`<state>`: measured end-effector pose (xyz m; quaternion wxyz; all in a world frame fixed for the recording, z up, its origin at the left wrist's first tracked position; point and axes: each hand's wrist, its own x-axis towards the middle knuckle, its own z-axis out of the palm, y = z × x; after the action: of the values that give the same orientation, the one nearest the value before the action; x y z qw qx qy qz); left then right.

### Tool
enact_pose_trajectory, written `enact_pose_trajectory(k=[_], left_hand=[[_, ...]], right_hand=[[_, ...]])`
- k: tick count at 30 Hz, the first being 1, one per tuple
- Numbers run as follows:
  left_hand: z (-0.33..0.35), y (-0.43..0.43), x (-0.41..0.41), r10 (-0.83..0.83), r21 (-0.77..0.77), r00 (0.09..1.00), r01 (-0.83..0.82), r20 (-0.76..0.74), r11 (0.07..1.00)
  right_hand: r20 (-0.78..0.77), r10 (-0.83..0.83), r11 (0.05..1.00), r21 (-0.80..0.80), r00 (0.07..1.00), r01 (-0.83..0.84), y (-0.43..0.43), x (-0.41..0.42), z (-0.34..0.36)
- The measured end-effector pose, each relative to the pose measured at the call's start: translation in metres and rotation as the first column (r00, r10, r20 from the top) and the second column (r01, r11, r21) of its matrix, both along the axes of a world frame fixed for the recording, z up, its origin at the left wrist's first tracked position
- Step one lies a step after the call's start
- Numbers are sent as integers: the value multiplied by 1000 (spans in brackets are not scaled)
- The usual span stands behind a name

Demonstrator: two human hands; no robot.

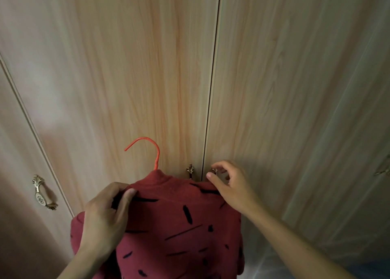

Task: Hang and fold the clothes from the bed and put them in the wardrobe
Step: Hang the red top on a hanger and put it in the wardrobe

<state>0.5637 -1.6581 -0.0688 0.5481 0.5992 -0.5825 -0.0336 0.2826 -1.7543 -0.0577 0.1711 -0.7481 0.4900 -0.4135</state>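
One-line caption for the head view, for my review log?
Left hand holds red sweater on orange hanger; right hand reaches for closed wardrobe handle.

Left door (137, 78) and right door (285, 89) are shut and meet at a thin seam, so there is no passage inside. The red sweater (179, 226) on its orange hanger (157, 152), gripped at the shoulder by the left hand (103, 219), hangs just before the left door and hides the lower part of the left door handle (190, 169). The right hand (230, 184) curls about the right door handle (214, 170); grip not determinable. The far-left handle (43, 192) is unobstructed.
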Motion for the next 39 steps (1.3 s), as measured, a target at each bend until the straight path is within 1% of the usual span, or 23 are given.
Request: enact_pose_trajectory(k=[3,6,8,10,15,18,22,24,25,28,30,34,37,39], left_hand=[[-7,-2,1,11,18,1000,-12,27,1000],[-13,0,2,9,43,1000,-10,22,999],[-17,3,2,5,59,1000,-5,5,998],[-20,6,4,-4,64,1000,4,-1,998],[-30,11,16,-7,84,1000,6,11,996],[-31,18,21,-6,86,1000,5,11,996],[-32,28,29,-17,105,1000,19,-17,994],[-33,32,32,-35,108,999,38,-25,993],[-34,35,34,-49,108,998,51,-28,993],[-37,45,37,-99,124,994,103,-44,987],[-40,54,36,-125,128,991,131,-50,983],[-39,74,21,-168,111,984,174,-59,978],[-34,87,7,-211,91,976,215,-54,972],[-31,97,-3,-226,77,974,227,-25,971]], right_hand=[[-66,-61,991,112,996,68,-10,1,-8],[-151,-55,975,207,987,86,-17,7,-12],[-163,-51,958,271,985,94,-21,10,-18],[-132,-47,947,309,990,86,-23,15,-27],[45,-48,951,307,998,32,-18,28,-43],[73,-32,951,309,997,7,-10,31,-43],[67,4,962,272,998,-22,6,30,-43],[25,27,972,234,999,-32,15,28,-42],[-28,46,977,211,999,-39,20,26,-41],[-282,54,991,131,958,-17,38,17,-36],[-356,16,993,112,935,26,51,10,-38],[-351,-161,980,57,923,192,78,-6,-48],[-354,-195,977,13,915,213,102,-25,-48],[-384,-208,976,-25,899,215,118,-38,-47]])
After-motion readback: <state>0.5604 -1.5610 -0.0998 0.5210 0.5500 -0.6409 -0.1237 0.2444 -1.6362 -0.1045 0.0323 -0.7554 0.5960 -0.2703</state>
